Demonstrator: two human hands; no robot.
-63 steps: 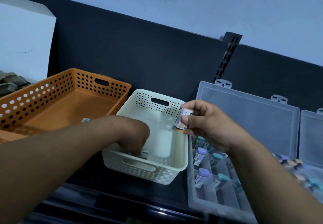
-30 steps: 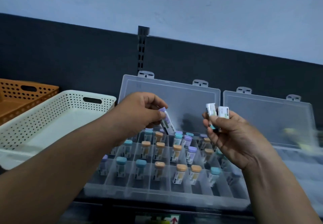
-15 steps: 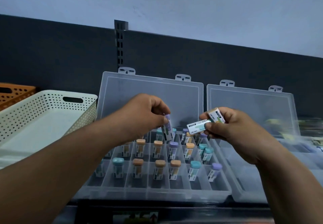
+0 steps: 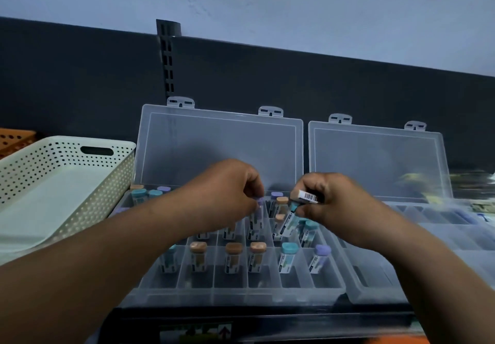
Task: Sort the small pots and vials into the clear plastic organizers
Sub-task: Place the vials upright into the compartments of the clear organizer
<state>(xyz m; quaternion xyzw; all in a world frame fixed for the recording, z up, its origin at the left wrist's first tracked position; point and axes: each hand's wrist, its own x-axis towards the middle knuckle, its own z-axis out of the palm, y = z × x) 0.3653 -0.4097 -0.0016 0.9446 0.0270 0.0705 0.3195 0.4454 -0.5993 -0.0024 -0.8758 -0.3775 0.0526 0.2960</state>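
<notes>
Both hands [image 4: 227, 193] [image 4: 329, 201] hide vials [image 4: 255, 224] over the blurred organizer [image 4: 235, 287].

Below our left hand [image 4: 227, 196] we see orange-capped vials [image 4: 232, 260]; under our right hand [image 4: 325, 204], teal-capped vials [image 4: 287, 260] and a purple-capped vial [image 4: 318, 259]. Left of both hands, a cream perforated basket [image 4: 64, 182].

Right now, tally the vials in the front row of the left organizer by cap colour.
Orange-capped vials: 3
Teal-capped vials: 2, one partly behind the left arm
Purple-capped vial: 1
Total: 6
</notes>
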